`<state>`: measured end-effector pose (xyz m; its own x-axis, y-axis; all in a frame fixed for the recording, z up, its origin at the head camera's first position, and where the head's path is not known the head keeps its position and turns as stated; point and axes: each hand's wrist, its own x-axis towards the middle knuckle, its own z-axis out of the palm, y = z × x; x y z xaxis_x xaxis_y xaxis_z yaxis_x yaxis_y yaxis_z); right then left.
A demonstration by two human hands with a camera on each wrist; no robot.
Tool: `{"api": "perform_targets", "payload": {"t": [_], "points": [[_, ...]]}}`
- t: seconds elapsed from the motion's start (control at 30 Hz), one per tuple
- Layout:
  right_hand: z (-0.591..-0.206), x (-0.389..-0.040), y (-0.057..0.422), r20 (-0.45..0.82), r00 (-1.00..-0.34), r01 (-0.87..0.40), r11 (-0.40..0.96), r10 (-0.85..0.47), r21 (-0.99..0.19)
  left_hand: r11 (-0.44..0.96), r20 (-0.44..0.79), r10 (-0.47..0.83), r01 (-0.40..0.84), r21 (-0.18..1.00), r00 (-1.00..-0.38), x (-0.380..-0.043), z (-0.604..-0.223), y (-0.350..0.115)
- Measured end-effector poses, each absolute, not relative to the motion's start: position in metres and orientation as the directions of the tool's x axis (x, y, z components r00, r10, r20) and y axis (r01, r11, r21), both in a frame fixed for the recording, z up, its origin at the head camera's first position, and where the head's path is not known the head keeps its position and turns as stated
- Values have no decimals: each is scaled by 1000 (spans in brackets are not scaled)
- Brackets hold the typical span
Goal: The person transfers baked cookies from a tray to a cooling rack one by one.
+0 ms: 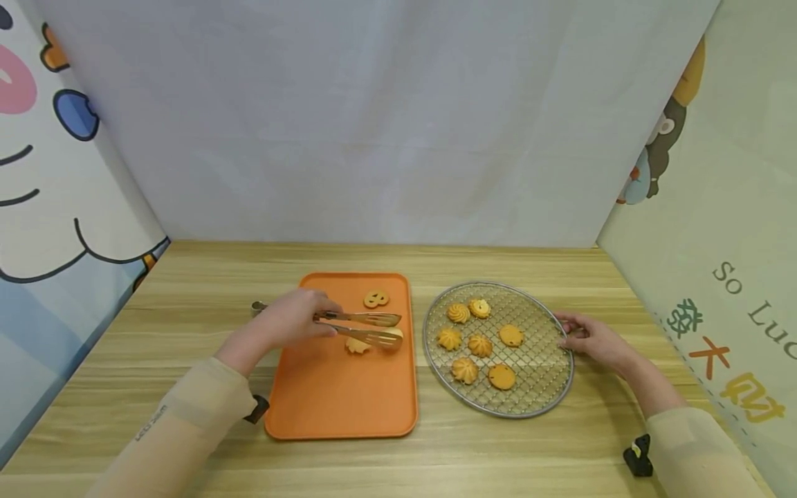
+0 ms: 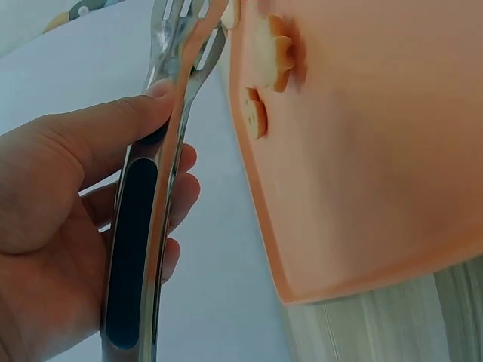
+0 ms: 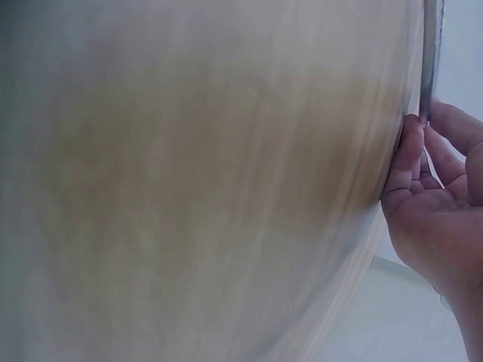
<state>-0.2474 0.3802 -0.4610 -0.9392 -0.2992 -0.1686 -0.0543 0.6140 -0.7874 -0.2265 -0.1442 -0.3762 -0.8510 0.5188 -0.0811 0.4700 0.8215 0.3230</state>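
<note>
My left hand (image 1: 292, 319) grips metal tongs (image 1: 378, 319), its thumb on one arm and its fingers round the other, plain in the left wrist view. Their slotted tips are over the orange tray (image 1: 342, 408), at a pale cookie (image 1: 395, 333); whether they clasp it I cannot tell. Beside the lower tip lies a flower-shaped cookie (image 1: 356, 346), and a pretzel-shaped cookie (image 1: 376, 299) lies farther back. My right hand (image 1: 594, 340) pinches the right rim of a round wire rack (image 1: 538, 366) between thumb and fingers.
On the rack sit several cookies, among them a swirled one (image 1: 459, 312) and a flat round one (image 1: 501, 377). The rack stands just right of the tray on a wooden table (image 1: 212, 297). A pale cloth wall (image 1: 386, 138) rises behind, with printed panels on both sides.
</note>
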Motion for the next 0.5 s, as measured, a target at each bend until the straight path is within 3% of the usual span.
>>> {"api": "perform_targets", "payload": {"t": [0.5], "points": [[-460,-247,380,-178,-937,-48,617,-300,-786,799,61,499,487,353,-864,-227,-364,-126]]}}
